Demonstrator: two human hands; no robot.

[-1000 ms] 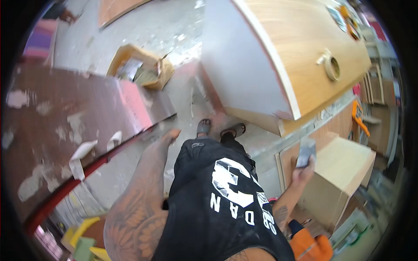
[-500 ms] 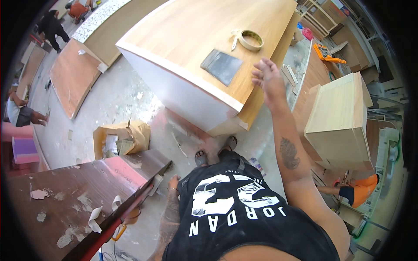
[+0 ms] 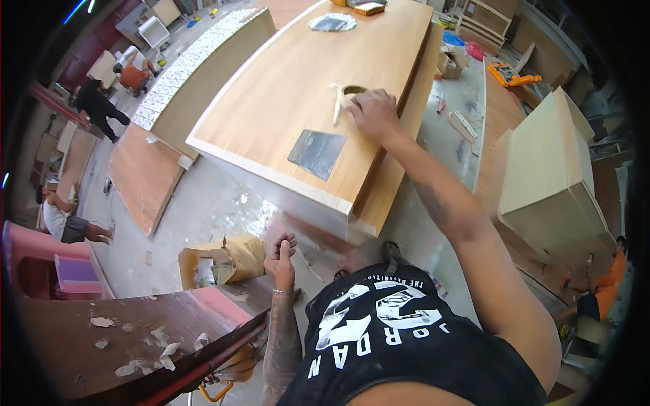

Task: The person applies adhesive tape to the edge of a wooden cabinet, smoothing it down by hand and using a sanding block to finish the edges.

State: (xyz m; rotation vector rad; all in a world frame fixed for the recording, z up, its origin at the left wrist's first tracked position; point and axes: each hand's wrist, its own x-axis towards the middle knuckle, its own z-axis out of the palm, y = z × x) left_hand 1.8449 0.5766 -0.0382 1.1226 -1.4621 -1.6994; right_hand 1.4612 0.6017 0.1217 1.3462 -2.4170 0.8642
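Observation:
My right hand [image 3: 374, 114] is closed on the near side of a roll of masking tape [image 3: 354, 88] on top of the wooden cabinet [image 3: 271, 101]. A loose end of the tape hangs off the roll's left side. Nearer to me, a dark grey flat square sheet [image 3: 317, 154] lies on the same top, apart from the hand. My left hand [image 3: 280, 264] is raised in front of my body beside a brown paper sack [image 3: 242, 262]. Its fingers are loosely bent and apart, and nothing shows in them.
A dark, paint-flecked board [image 3: 95, 338] stands at lower left. On the right is a pale wooden box [image 3: 545, 162]. An orange tool [image 3: 512, 76] lies beyond it. Several people work around the room, one in black [image 3: 101, 111]. A foil-like patch [image 3: 332, 23] lies at the cabinet's far end.
My right hand has moved forward from beside the cabinet and taken hold of the tape roll. My left hand has risen from beside my leg. The view has shifted, showing more of the far room.

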